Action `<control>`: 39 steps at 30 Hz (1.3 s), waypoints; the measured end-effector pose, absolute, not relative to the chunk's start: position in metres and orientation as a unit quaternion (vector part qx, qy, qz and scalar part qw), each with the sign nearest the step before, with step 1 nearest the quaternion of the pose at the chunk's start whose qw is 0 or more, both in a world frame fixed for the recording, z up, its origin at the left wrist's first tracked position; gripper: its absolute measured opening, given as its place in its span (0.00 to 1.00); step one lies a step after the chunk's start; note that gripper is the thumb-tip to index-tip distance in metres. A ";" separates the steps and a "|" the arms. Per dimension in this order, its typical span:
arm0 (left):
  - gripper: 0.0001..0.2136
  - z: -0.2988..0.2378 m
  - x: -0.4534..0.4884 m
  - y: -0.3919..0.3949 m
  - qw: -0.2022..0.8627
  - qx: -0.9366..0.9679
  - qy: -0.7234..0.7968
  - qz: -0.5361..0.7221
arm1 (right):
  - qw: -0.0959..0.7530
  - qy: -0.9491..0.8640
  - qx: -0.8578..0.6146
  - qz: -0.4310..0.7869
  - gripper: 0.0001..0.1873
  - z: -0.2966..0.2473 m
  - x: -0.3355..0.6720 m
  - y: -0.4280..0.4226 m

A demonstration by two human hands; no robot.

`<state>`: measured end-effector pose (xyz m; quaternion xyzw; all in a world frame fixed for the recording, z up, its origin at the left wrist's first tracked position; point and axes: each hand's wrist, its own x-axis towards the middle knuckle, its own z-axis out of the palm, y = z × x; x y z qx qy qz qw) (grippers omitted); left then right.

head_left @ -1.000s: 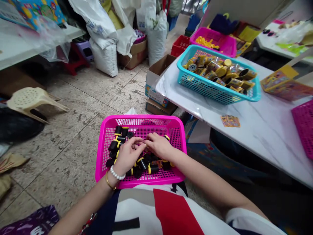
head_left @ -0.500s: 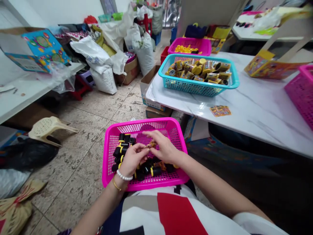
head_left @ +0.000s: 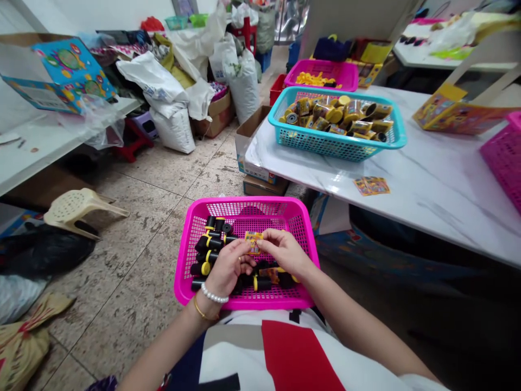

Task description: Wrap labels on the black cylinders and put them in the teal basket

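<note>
Between my two hands is a small yellow printed label (head_left: 254,242), its face turned up. My left hand (head_left: 230,265) pinches its left side, and my right hand (head_left: 285,251) pinches the right side. Both hands are over a pink basket (head_left: 185,255) at my lap. Black cylinders with yellow rims (head_left: 212,242) lie in the basket, mostly on the left and beneath my hands. Part of an orange printed piece (head_left: 272,275) shows among them below my right hand. My hands hide some of the cylinders.
A turquoise basket (head_left: 337,146) of yellow-wrapped cylinders stands on the white table (head_left: 431,201). More printed labels (head_left: 372,185) lie near its edge. Behind is a pink tray (head_left: 354,81) with yellow parts. A cream stool (head_left: 77,209) and white sacks (head_left: 171,122) stand on the floor at left.
The label has come into view, spread flat between my hands. My right hand has drawn back from over the basket's middle, its fingers now pinching the label's edge. The view has shifted slightly.
</note>
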<state>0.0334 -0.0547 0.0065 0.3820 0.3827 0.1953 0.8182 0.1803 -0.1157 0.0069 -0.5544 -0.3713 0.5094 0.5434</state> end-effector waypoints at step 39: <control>0.10 0.010 0.027 -0.059 0.630 0.565 0.438 0.303 | 0.416 -0.567 -0.687 0.183 0.12 0.005 0.152 -0.128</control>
